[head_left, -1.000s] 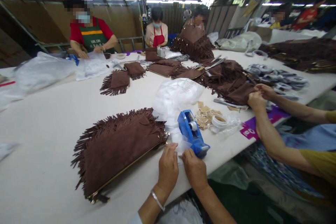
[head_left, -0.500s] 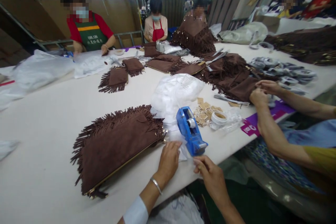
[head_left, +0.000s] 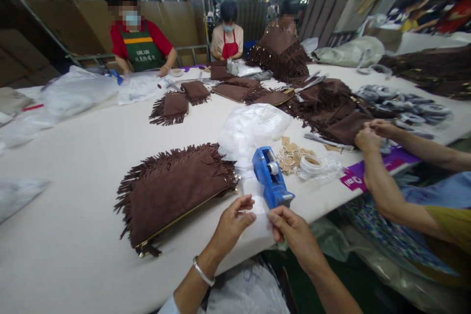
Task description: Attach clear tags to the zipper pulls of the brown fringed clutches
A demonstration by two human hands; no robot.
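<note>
My left hand (head_left: 233,223) is raised a little at the table's edge, fingers curved and apart, with nothing visible in them. Thumb and index finger of my right hand (head_left: 294,235) are pinched together just in front of a blue tape dispenser (head_left: 272,181); anything thin between them is too faint to make out. Beneath and between my hands lies thin white sheeting (head_left: 253,190). A brown fringed bag (head_left: 180,194) with a gold zipper rests to the left of my left hand. Behind the dispenser spreads a crumpled white plastic bag (head_left: 253,122).
Cord-strung tan tags (head_left: 290,152) and a white tape roll (head_left: 311,163) lie right of the dispenser. A co-worker's hands (head_left: 371,135) handle a brown piece at the right. Brown fringed bags (head_left: 320,103) are heaped farther back, and people stand across the table (head_left: 84,171).
My left hand has lifted off the white sheeting and its fingers have spread. My right hand stays pinched near the dispenser. The camera view has shifted slightly.
</note>
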